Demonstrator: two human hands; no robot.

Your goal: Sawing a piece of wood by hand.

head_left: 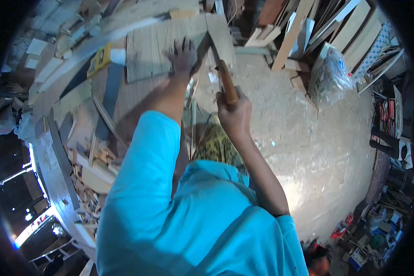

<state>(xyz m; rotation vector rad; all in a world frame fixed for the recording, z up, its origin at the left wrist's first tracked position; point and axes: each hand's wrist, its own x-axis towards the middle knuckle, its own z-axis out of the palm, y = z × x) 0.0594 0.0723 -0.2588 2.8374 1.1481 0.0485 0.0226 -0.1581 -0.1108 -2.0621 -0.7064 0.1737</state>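
My right hand (234, 110) is closed round the wooden handle of a handsaw (227, 82). The dark, narrow blade points away from me and meets the edge of a wide, pale wooden board (147, 53). A cut line runs on from the blade's far end toward the board's far edge. Pressed flat on the board just left of the saw is my left hand (183, 56), its fingers spread and holding nothing. A dark shadow lies between that hand and the blade.
Left of the board lie a yellow-sided box (99, 60) and wood strips. Offcuts (94, 170) pile up below them. At the back right, planks (294, 34) lean beside a clear plastic bag (332, 76). Concrete floor (303, 138) spreads to my right, with clutter at its far side.
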